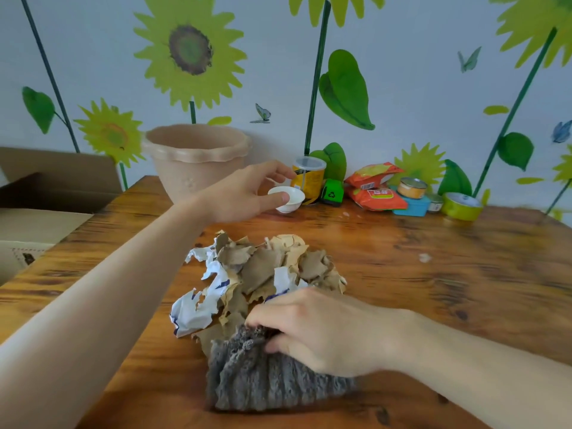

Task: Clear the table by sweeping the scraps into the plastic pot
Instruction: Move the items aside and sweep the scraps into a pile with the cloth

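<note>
A heap of torn brown cardboard and crumpled white paper scraps lies in the middle of the wooden table. My right hand grips a grey fuzzy cloth bunched against the near side of the heap. A beige plastic pot stands upright at the far left edge of the table. My left hand hovers between the pot and a small white bowl, fingers loosely spread, thumb near the bowl's rim.
Along the wall stand a yellow canister, a green toy truck, orange snack packs, tins and a blue box. An open cardboard box sits left of the table. A small scrap lies alone at right.
</note>
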Action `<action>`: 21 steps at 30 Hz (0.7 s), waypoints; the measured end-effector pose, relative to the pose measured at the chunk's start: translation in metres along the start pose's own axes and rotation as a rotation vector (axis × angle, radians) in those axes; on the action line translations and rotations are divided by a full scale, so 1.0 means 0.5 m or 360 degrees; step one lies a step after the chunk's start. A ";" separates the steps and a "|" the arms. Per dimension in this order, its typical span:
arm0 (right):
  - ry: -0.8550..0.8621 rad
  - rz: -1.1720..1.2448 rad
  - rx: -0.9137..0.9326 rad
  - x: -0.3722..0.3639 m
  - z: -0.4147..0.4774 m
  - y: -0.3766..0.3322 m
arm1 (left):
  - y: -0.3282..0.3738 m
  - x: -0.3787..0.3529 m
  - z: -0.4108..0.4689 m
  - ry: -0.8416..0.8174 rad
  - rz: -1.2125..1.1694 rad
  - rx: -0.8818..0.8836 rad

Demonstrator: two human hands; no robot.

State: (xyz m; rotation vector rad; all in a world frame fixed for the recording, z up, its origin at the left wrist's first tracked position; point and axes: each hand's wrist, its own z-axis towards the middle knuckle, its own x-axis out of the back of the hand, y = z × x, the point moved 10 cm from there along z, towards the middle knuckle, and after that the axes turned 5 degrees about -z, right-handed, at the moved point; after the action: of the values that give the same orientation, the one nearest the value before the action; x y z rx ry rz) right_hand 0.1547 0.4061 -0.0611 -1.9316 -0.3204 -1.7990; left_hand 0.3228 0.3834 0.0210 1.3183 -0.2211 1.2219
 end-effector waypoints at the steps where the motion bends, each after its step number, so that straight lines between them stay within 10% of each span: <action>1: 0.0032 -0.0024 -0.0010 0.003 0.010 0.006 | -0.001 0.001 0.000 0.0004 0.0000 0.0001; 21: 0.0685 0.0375 -0.0345 0.192 0.027 0.154 | -0.017 0.044 -0.006 0.0080 -0.0144 0.0020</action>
State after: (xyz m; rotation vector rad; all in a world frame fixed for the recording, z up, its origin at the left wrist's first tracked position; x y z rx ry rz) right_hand 0.2137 0.3322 0.0188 -1.5729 0.2452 -2.0849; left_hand 0.3372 0.3996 0.0309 1.2932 -0.1165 1.1802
